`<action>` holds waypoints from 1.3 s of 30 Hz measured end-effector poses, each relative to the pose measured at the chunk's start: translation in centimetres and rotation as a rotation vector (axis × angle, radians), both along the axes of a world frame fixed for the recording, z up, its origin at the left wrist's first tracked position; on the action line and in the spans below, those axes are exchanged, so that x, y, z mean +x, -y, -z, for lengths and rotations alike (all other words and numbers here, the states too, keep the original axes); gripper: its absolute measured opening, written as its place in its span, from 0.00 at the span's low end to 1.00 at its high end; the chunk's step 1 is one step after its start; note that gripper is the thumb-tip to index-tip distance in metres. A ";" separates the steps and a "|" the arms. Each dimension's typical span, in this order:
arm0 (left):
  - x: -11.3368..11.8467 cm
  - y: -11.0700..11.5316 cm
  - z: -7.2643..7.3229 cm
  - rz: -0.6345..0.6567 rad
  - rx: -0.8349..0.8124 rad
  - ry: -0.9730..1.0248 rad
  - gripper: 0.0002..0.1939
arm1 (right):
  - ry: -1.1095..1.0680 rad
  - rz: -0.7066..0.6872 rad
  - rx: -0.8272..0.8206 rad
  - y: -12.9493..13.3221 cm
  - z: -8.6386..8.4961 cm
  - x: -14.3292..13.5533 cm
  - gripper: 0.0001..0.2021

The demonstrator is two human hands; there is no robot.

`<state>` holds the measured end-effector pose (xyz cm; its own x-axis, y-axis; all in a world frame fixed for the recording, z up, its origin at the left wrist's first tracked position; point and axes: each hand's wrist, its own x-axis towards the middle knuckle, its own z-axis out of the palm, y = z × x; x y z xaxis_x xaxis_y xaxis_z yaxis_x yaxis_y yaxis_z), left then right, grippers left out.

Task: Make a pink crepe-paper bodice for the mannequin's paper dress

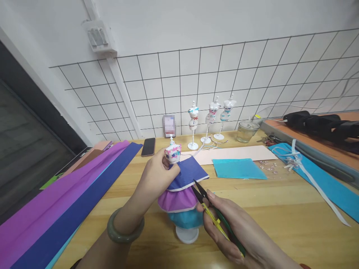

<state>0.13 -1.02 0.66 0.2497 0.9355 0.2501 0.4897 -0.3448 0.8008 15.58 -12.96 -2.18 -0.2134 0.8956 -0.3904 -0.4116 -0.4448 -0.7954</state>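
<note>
left hand (157, 172) pinches small white mannequin (173, 154); right hand (238, 220) grips black-bladed scissors (216, 222), parted at its dark-blue skirt layer (191, 172); slipping could miscut it

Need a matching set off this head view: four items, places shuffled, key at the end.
Things
1. Snips
2. Bangle
3. Glass
4. Dark phone

Places
A. Right of the three standing dress forms behind the work
B. Flat on the table, near the dark blue strip
C. In the right hand
D. Around the left wrist

Pairs: 1-C, 2-D, 3-A, 4-B
</note>
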 end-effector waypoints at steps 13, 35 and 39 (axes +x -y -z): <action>0.2 1.9 -1.2 -0.082 0.187 -0.153 0.16 | -0.072 0.037 0.027 -0.2 0.1 -0.9 0.21; 0.4 2.3 -1.4 -0.066 0.196 -0.119 0.16 | -0.133 0.037 0.050 -0.4 0.7 -1.0 0.18; 0.4 2.5 -1.6 -0.063 0.191 -0.123 0.13 | -0.135 0.053 0.062 -0.4 0.6 -0.9 0.18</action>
